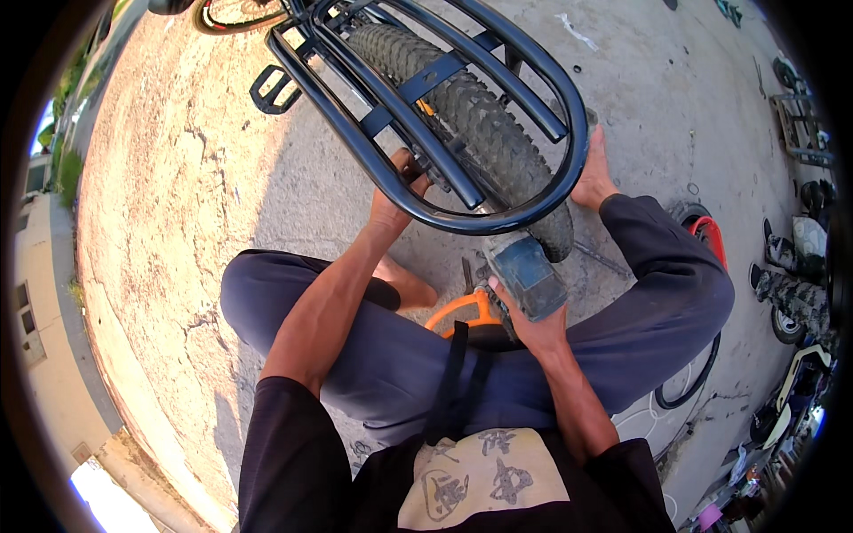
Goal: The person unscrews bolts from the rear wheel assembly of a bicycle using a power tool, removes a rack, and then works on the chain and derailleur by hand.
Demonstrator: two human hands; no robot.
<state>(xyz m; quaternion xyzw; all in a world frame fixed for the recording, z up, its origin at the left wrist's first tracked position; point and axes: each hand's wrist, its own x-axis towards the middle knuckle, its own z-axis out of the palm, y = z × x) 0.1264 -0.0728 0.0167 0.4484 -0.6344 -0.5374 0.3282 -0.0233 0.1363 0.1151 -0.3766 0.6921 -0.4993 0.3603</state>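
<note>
A bicycle's rear end stands before me, with a knobby tyre (pixel 498 120) under a glossy black tube rack (pixel 342 115). My left hand (pixel 395 195) reaches in at the wheel's left side near the hub. Its fingers curl around something small that the rack's tubes partly hide. Below the rack's rounded end sits a dusty dark block-shaped piece (pixel 529 275). My right hand (pixel 540 333) is at its lower edge, the thumb along its left side. The other fingers are hidden behind it. An orange curved frame (pixel 462 306) shows just left of that thumb.
My bare feet (pixel 597 173) rest on rough concrete either side of the wheel. A black pedal (pixel 274 91) sticks out at the upper left. On the right lie a red curved part (pixel 708 238) and a black hose or tyre (pixel 697 377). Beyond stand assorted parts and a small wheel (pixel 786 326).
</note>
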